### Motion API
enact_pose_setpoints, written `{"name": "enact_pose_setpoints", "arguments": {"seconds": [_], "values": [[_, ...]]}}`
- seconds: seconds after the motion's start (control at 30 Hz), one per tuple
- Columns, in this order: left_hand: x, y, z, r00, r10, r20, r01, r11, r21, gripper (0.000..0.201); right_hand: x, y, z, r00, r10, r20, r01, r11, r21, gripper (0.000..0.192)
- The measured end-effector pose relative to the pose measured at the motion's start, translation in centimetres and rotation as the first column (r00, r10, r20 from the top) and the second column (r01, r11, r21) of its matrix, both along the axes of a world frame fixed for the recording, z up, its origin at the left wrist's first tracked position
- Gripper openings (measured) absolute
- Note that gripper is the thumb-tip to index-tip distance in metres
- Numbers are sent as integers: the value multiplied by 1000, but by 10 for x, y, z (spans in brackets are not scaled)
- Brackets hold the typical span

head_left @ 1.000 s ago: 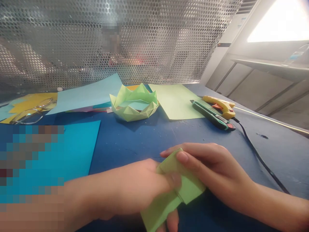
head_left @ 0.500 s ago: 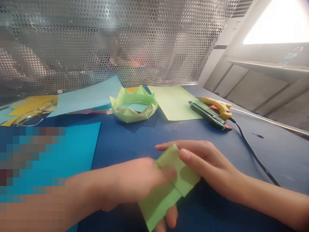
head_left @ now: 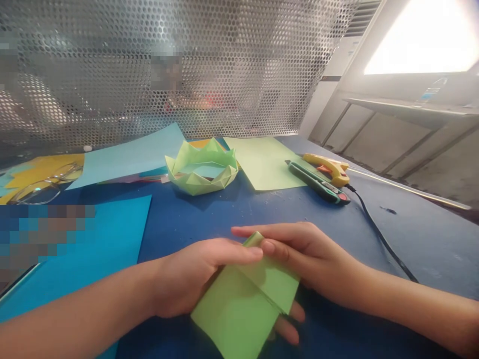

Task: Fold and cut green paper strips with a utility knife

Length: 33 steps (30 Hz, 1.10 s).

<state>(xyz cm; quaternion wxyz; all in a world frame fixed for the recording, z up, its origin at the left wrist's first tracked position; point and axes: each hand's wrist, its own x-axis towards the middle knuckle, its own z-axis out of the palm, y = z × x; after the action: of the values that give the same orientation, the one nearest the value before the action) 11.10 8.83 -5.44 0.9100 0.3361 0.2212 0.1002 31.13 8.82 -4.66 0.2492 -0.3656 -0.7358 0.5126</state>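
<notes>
One folded green paper point(head_left: 234, 304) sat pinched in our half-curled left hand point(head_left: 196, 273) and right hand point(head_left: 314, 254) over the blue surface point(head_left: 194, 219) as we, seemingly mid-crease, next needed even thumb pressure

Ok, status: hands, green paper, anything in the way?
Left hand, right hand both holding folded green paper. Thumbs on top. Spiky paper bowl beyond, not blocking.
</notes>
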Motion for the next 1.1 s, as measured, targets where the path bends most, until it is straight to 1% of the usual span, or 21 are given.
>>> {"name": "enact_pose_setpoints", "arguments": {"seconds": [0.07,0.1,0.13,0.17,0.2,0.23,0.3,0.33,0.4,0.47,0.5,0.57,0.63,0.7,0.8,0.87,0.97,1.1], "values": [[-1,-1,2,1000,-3,-31,3,1000,7,31,3,4,2,997,-38,65,30,991,130,52],[-1,-2,4,998,9,-58,-8,1000,17,24,5,7,4,987,-80,137,48,973,228,54],[-1,-2,5,995,29,-95,-27,999,25,21,9,12,7,962,-154,227,69,936,344,54],[-1,-3,6,991,56,-124,-53,998,29,22,15,18,10,918,-255,305,90,880,466,53],[0,-3,7,986,89,-143,-85,996,29,23,21,25,13,829,-401,391,90,784,614,51],[0,-4,7,981,121,-152,-118,993,26,23,28,33,15,750,-516,413,109,713,693,46],[2,-4,7,975,175,-134,-175,984,11,27,44,51,18,641,-649,410,138,623,770,42],[2,-4,6,974,193,-117,-193,981,9,29,53,60,17,577,-702,418,146,592,793,42],[3,-4,4,974,213,-77,-213,977,10,33,69,75,11,458,-749,480,136,592,794,37],[3,-4,2,973,228,-41,-228,974,7,35,83,86,2,329,-788,521,149,588,795,31],[3,-4,1,972,233,-32,-233,972,4,36,89,91,-3,276,-797,537,154,588,794,31],[3,-5,0,971,239,-24,-239,971,0,36,98,99,-13,206,-806,555,162,588,793,32],[2,-5,0,971,237,-25,-238,971,-1,35,103,105,-19,170,-809,563,174,587,791,33],[2,-5,1,971,237,-21,-237,971,-4,34,106,108,-21,168,-809,563,188,587,787,34],[2,-5,2,972,233,-23,-233,972,11,37,106,110,-21,230,-801,553,213,595,775,33],[1,-5,4,974,227,-28,-226,974,28,37,103,108,-18,296,-800,522,246,592,767,34],[1,-4,5,971,235,-36,-234,972,39,33,95,102,-10,415,-792,448,320,588,743,37],[2,-4,5,955,294,-49,-291,955,59,29,79,91,5,565,-755,332,447,619,646,51]]}}
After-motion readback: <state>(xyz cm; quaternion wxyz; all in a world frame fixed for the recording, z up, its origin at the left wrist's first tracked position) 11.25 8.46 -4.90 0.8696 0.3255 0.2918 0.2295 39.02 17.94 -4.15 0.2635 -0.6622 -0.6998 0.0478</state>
